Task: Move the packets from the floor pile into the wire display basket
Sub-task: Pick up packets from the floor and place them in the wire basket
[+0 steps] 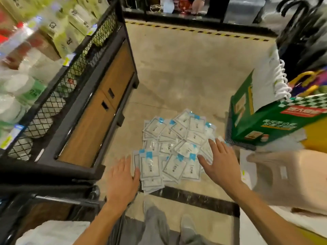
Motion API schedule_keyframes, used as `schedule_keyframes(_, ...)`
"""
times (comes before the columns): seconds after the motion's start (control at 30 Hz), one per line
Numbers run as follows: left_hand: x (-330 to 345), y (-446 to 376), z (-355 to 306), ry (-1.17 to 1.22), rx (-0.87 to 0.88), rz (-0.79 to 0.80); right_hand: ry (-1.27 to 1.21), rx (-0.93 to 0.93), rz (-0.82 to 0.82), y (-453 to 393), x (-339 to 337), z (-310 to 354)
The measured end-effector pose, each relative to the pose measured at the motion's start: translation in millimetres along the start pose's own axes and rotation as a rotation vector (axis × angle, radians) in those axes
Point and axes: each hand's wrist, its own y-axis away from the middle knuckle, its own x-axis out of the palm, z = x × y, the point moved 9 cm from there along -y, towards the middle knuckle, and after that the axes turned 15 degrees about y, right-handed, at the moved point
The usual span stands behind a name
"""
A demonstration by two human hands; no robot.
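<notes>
The packets (174, 147) are lying heaped on the floor (185, 76), right of the wire basket (58, 96). Both hands are spread, grasping nothing: left hand (122, 179) touching the pile's near-left edge, right hand (221, 163) over its right side.

From my feed I see a beige concrete floor (185, 71) under bright indoor light. A wood-panelled cabinet (106, 103) stands left of it. Beyond the cabinet, yellow-black hazard tape (194, 30) crosses the floor. Right of the cabinet sit a green carton (265, 124) and a beige plastic stool (290, 177).
</notes>
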Motion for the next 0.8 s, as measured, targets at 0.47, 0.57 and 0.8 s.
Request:
schedule_keyframes(0.47, 251.9, -190.6, 120.0, 0.055, -0.101, 0.116, 0.011, 0.103, 0.188, -97.9, 310.7, 37.1)
schedule_keyframes(0.57, 318.0, -224.1, 164.3, 0.030, -0.110, 0.087, -0.002, 0.113, 0.195, -128.2, 396.0, 42.4)
schedule_keyframes(0.8, 475.8, -284.5, 277.4, -0.047, -0.140, 0.112, -0.068, 0.185, 0.247, -181.9, 600.9, 51.1)
